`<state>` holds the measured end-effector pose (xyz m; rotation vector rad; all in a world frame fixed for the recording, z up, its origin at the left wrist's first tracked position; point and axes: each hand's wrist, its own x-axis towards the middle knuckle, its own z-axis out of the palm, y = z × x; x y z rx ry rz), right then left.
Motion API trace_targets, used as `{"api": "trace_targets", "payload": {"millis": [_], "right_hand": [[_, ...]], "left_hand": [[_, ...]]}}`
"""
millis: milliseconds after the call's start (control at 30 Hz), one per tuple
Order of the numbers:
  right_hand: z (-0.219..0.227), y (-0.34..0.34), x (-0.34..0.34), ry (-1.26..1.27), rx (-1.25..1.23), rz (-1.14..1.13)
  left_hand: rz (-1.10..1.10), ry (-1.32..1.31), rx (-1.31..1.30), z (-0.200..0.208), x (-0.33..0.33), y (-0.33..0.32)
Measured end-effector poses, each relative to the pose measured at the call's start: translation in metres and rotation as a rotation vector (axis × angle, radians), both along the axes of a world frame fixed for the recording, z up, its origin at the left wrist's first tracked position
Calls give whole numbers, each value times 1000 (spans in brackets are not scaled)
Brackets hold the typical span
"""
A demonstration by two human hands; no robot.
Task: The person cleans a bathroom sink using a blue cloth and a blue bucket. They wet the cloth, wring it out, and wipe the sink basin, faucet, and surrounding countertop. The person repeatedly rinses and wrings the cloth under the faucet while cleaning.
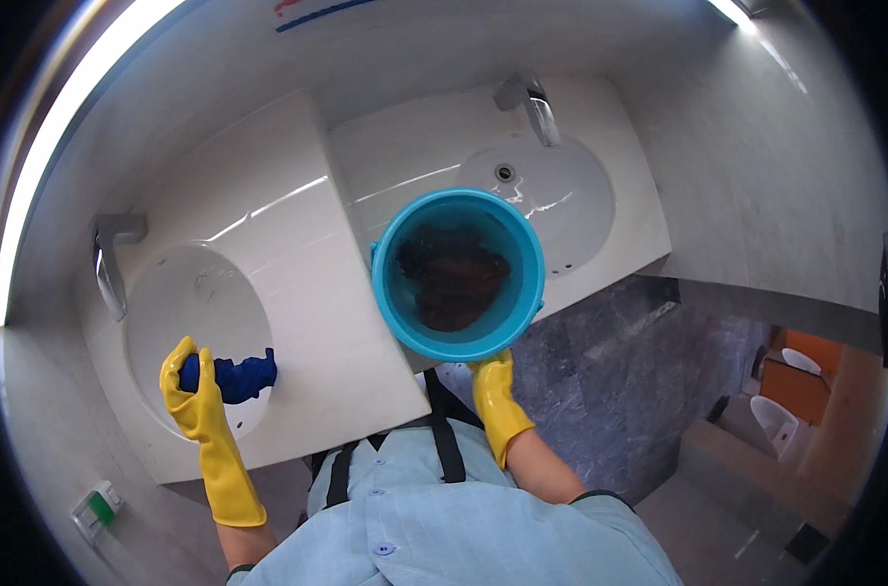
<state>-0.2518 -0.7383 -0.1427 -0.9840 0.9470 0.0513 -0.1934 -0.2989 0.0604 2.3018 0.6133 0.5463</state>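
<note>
My left hand (196, 393), in a long yellow rubber glove, is closed around a bunched dark blue cloth (244, 380). It is over the near part of the left washbasin (192, 311), and the cloth's free end sticks out to the right. In another yellow glove, my right hand (497, 396) grips the near side of a turquoise bucket (393, 322); its fingertips are hidden by the bucket. Inside the bucket lies dark, brownish material (455, 278), apparently cloth in water. The bucket stands at the counter's front edge, overlapping part of the right washbasin (571, 210).
A chrome tap (110, 256) rises beside the left basin, another tap (536, 109) behind the right one. The white counter (312, 293) has a step between its two sections. Dark marbled panelling (610, 361) is at right, with white urinals (771, 415) farther off.
</note>
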Motion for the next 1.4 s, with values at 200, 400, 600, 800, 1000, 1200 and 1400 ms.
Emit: {"api": "trace_targets", "payload": {"millis": [200, 400, 600, 800, 1000, 1200, 1400], "right_hand": [[27, 25, 11, 9, -60, 207], [-16, 18, 36, 74, 194, -73], [-72, -16, 37, -144, -232, 31], [-66, -70, 55, 152, -428, 163], [98, -75, 79, 356, -754, 375], [200, -57, 84, 227, -358, 155], [209, -24, 90, -422, 726, -340]], "left_hand": [[16, 30, -37, 2, -6, -5], [-15, 25, -80, -8, 0, -4], [-62, 44, -26, -1, -5, -2], [-61, 45, -47, -14, -12, 7], [-41, 74, -84, -7, -15, 10], [-73, 73, -31, -8, -9, 6], [-69, 48, -99, -9, -7, 1]]}}
